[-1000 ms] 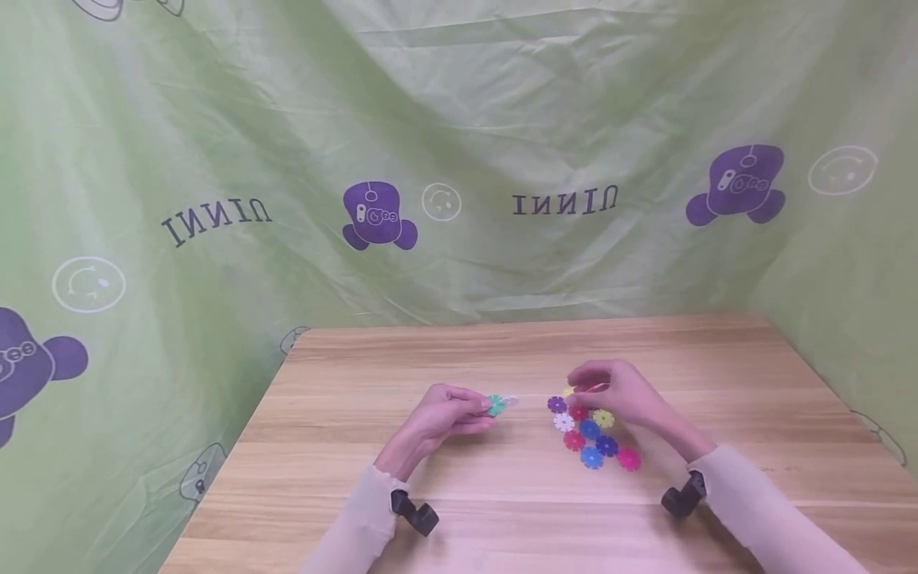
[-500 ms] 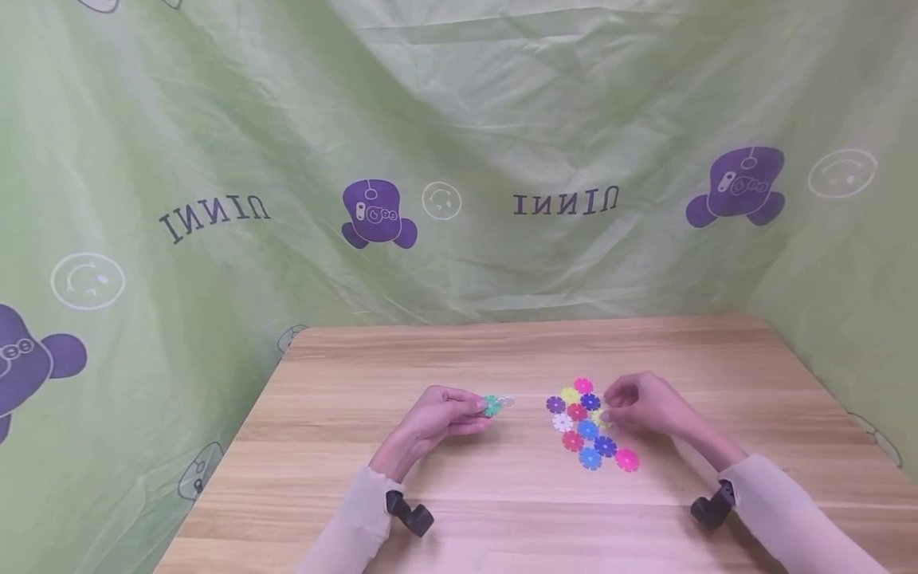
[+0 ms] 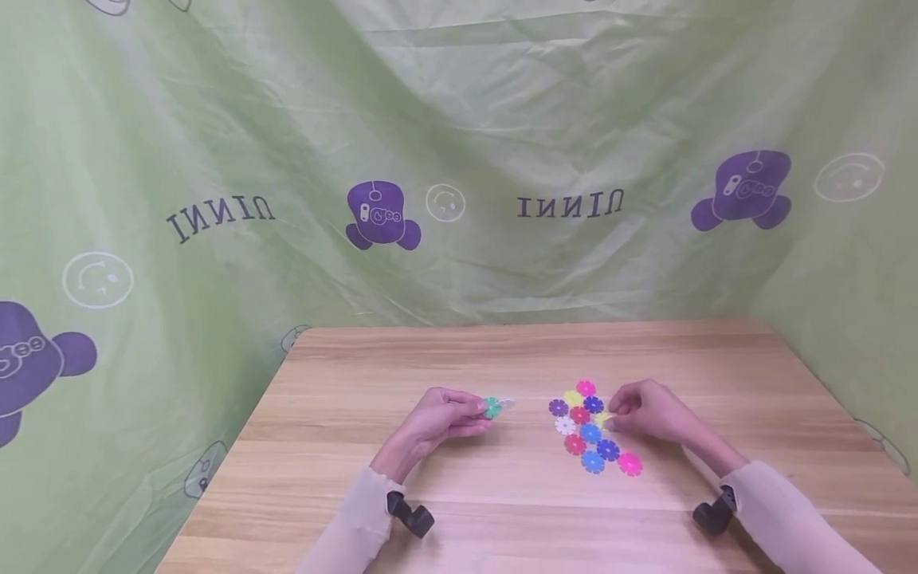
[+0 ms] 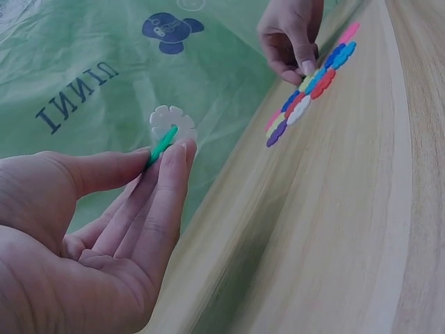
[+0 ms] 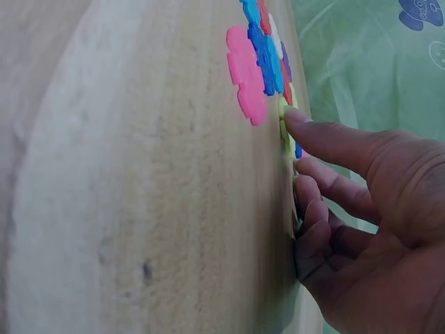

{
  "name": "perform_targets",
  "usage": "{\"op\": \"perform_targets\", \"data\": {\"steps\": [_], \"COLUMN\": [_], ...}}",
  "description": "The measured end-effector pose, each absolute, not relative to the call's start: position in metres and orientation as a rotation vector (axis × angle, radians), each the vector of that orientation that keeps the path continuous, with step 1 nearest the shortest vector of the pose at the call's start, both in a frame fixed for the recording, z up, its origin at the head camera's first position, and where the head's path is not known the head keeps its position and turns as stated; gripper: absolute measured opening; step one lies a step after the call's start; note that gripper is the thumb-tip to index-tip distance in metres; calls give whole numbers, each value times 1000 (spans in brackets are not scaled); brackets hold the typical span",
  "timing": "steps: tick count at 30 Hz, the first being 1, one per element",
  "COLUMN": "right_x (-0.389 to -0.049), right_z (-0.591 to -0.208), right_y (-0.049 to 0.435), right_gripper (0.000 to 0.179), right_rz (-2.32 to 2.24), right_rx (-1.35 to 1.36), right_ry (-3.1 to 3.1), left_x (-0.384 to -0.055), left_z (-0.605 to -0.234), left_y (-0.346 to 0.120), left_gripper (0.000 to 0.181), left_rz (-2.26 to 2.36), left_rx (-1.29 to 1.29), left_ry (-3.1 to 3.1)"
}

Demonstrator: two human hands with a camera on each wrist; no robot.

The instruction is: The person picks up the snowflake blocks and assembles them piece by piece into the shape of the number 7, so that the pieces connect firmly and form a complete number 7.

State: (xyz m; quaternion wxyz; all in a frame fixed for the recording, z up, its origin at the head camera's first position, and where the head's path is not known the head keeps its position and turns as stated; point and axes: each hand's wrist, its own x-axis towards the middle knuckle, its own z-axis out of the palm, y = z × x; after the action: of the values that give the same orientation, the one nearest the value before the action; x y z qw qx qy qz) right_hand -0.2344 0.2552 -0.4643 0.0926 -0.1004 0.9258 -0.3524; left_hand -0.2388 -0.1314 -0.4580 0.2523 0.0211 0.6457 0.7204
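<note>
My left hand [image 3: 437,418] pinches a green snowflake disc [image 3: 492,407] between thumb and fingers, held above the table. A clear, whitish disc [image 4: 170,120] is slotted crosswise into it, as the left wrist view shows. My right hand [image 3: 649,410] is at the right side of a group of flower-shaped discs lying on the table. Its thumb and index finger pinch the edge of a yellow disc [image 5: 286,132], partly hidden by the fingers. Nearby in the group are a dark blue disc [image 3: 593,405], a light blue disc [image 3: 590,433] and a pink disc [image 3: 586,388].
More discs lie close together, among them a white disc [image 3: 565,426], a purple disc [image 3: 558,407] and a pink disc [image 3: 630,464] at the near right. The wooden table [image 3: 358,494] backs onto a green printed curtain [image 3: 459,263].
My right hand has moved from the far end of the disc group rightward to the yellow disc. A pink disc, earlier by its fingers, now lies at the far end. My left hand stays nearly still.
</note>
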Motion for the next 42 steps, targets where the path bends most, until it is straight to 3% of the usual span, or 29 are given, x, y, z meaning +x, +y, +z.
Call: {"op": "perform_targets", "data": {"steps": [8,29,37,42], "right_x": [-234,-234,-228,-228], "right_z": [-465,-459,-446,-438], "right_y": [257,264,253,239], "right_gripper": [18,15,40,45], "right_rz": [-1034,-1181,-1473,-1530], "right_rx": [-257,-205,-119,-140], "right_ry": [2733,2705,2482,2433], "left_x": [-240,-239,-240,-239], "left_z": [-460,-461,-461,-460], "left_y": [-133,-127,-124,-124], "left_gripper": [32,33,31,31], "left_rz": [1965,1954,1949,1951], "left_rx": [52,44,44,47], "left_ry": [1740,1743,1743,1748]}}
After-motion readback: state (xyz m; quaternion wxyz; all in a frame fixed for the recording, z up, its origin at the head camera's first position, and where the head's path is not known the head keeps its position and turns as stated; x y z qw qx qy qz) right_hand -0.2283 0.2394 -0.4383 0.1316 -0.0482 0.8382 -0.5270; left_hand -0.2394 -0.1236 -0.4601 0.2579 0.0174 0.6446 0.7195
